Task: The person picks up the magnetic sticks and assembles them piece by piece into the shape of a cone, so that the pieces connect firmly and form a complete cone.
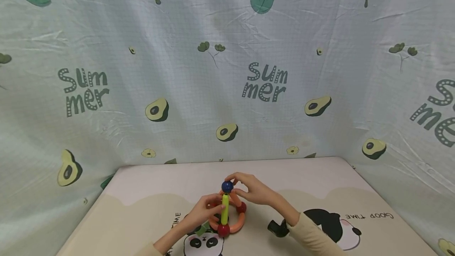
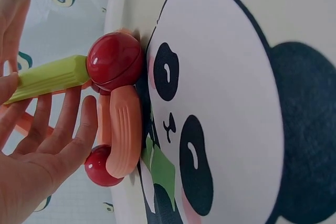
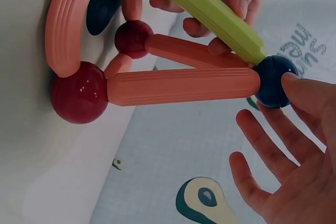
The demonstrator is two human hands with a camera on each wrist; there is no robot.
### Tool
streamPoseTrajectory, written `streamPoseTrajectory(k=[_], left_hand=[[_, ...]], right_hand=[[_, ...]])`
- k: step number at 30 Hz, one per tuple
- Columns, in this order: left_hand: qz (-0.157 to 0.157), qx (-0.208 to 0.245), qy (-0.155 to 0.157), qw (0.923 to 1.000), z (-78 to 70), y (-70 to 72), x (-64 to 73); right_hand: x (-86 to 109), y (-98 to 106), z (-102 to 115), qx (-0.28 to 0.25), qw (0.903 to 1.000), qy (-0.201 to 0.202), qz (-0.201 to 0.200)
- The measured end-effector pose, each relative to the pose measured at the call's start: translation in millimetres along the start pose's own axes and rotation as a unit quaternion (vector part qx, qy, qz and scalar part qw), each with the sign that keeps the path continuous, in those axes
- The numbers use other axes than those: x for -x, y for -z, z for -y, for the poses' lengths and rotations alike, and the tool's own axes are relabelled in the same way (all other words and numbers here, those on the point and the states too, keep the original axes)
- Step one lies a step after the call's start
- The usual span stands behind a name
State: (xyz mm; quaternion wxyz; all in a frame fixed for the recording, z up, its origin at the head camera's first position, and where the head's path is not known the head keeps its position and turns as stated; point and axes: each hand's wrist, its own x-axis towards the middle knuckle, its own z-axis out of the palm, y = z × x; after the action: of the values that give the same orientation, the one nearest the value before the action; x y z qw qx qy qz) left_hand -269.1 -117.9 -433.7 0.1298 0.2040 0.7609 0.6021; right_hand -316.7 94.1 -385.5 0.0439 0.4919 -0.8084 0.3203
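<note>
A small pyramid of magnetic rods and balls stands on the table. Curved orange rods and red balls make its round base, with straight orange rods leaning up to a blue ball at the top. A yellow-green rod slants from a front red ball up to the blue one. My left hand pinches this rod between thumb and fingers. Up at the peak, my right hand holds the blue ball by thumb and fingertips, its other fingers spread in the right wrist view.
The table cover carries printed pandas and lettering. A black object lies near my right forearm; its kind is unclear. Behind the table hangs a pale curtain with avocado prints.
</note>
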Motion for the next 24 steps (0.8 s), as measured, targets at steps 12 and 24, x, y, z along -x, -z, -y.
streamPoseTrajectory(k=[12, 24], left_hand=[[0.015, -0.016, -0.018, 0.9996, -2.0, 4.0, 6.0], [-0.081, -0.049, 0.112, 0.9892, 0.4, 18.8, 20.0]], right_hand=[[5.0, -1.3, 4.5, 0.016, 0.9997, 0.014, -0.008], [13.0, -3.4, -4.0, -0.015, 0.9998, -0.009, 0.004]])
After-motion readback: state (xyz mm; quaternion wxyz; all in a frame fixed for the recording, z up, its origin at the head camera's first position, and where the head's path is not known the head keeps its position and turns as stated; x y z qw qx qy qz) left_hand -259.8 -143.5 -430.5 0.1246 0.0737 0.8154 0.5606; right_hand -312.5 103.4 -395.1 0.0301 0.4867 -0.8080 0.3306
